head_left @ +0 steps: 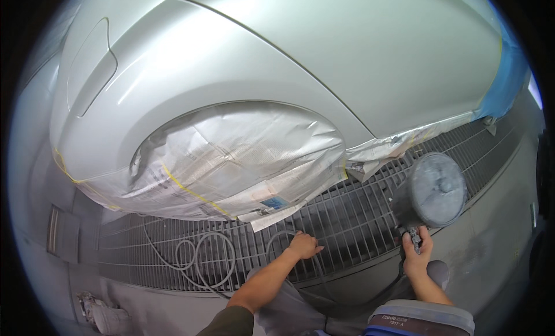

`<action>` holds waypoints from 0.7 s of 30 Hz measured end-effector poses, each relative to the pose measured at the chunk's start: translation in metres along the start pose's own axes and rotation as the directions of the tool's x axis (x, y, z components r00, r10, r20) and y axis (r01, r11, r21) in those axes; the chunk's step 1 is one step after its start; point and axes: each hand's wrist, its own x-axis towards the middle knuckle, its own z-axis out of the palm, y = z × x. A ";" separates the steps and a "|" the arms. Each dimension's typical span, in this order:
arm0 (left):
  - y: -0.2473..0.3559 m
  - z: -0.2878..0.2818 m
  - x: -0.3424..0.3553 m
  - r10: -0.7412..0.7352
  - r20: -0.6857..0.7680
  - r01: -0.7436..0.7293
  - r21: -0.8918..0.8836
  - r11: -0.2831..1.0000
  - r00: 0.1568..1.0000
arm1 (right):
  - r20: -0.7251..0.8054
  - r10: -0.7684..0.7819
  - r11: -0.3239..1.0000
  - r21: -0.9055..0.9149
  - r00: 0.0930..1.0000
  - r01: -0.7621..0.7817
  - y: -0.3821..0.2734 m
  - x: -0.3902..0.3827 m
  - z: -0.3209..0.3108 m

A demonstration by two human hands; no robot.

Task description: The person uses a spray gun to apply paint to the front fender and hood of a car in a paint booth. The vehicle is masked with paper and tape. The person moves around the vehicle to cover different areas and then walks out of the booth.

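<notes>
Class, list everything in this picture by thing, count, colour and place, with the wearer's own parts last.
Car: 1, pale silver-green, across the top.
Printed masking paper: several areas, whitish, over the wheel arch and lower edge.
Masking tape: several strips, yellow, on paper and panel edges.
Masking sheet: 1, blue, upper right.
Floor grating: 1 stretch, grey, below the car.
Hose: at least 1, grey, looped over the grating.
Spray gun: 1, dark grey, right.
Unclear item: 1, greyish, floor, lower left.
Rounded item: 1, grey, dark and blue, bottom edge.
Sleeve: 1, dark olive, bottom.
Left grip: 1, bare, seemingly closed on the hose.
Right grip: 1, bare, holding the gun.
</notes>
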 end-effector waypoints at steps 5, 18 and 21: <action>0.013 -0.011 -0.019 -0.060 -0.008 0.060 -0.020 0.998 0.998 | 0.287 0.089 0.986 -0.161 0.954 -0.043 0.006 0.007 0.006; 0.076 0.018 -0.034 0.066 -0.276 -0.058 0.038 0.998 0.959 | 0.865 0.057 0.959 -0.186 0.499 0.213 0.027 0.031 -0.013; 0.095 0.021 -0.026 0.115 -0.326 -0.109 0.037 0.993 0.938 | 0.916 0.103 0.967 -0.184 0.387 0.179 0.040 0.030 -0.019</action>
